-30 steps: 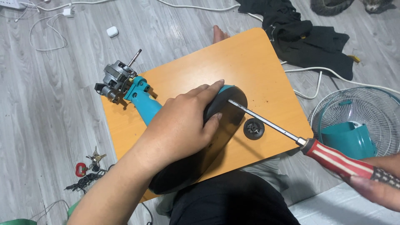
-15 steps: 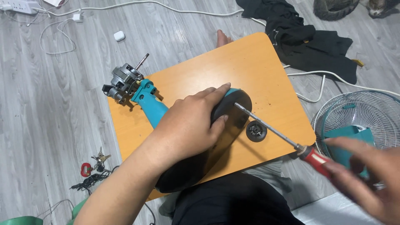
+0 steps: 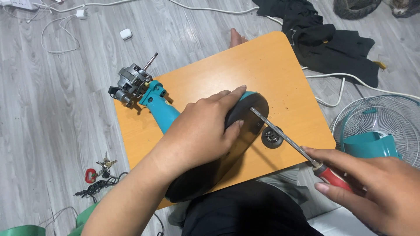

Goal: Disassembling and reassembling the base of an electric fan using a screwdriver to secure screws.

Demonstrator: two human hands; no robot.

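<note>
A: Table first, orange and low; the fan body lay across it. Where was the left hand?

B: Pressed flat over the dark round fan base, fingers curled on its rim, pinning it. The teal neck and bare motor stuck out beyond its knuckles.

A: And the right hand?

B: Closed round the red handle of the screwdriver, the tip set into the base just past the left fingertips. I judged the shaft should stay square to the screw, with steady downward pressure.

A: Smaller bits?

B: A black cap holding screws sat under the shaft.
</note>
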